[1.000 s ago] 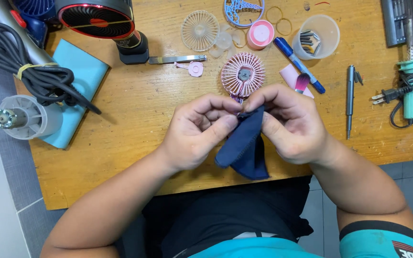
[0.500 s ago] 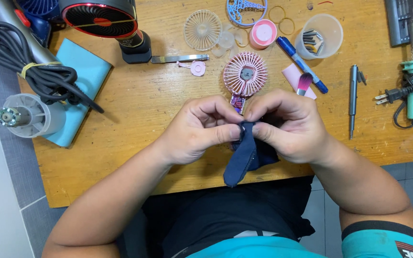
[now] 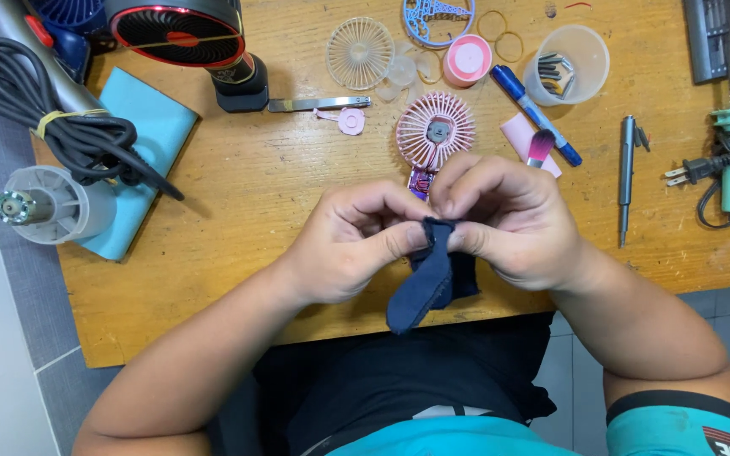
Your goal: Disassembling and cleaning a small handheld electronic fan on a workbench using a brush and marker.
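Dark cloth (image 3: pixel 429 283) pinched between both hands above the desk's (image 3: pixel 238 245) near edge.
Left hand (image 3: pixel 352 245) and right hand (image 3: pixel 509 219) are closed on its top end; the rest hangs down. Pink fan (image 3: pixel 435 133) lies just beyond the fingers.

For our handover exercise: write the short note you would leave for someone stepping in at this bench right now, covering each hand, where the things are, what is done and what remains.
Left hand: pinches the top of the dark blue cloth between thumb and fingers.
Right hand: grips the same cloth top from the other side; whatever is between the fingertips is hidden.
Things: the cloth hangs over the wooden table edge. The pink mini fan lies just beyond the hands, its front grille off. A clear grille and pink cap lie farther back, a screwdriver to the right.
Done: fan opened.
Left: fan is not reassembled; loose parts lie apart.
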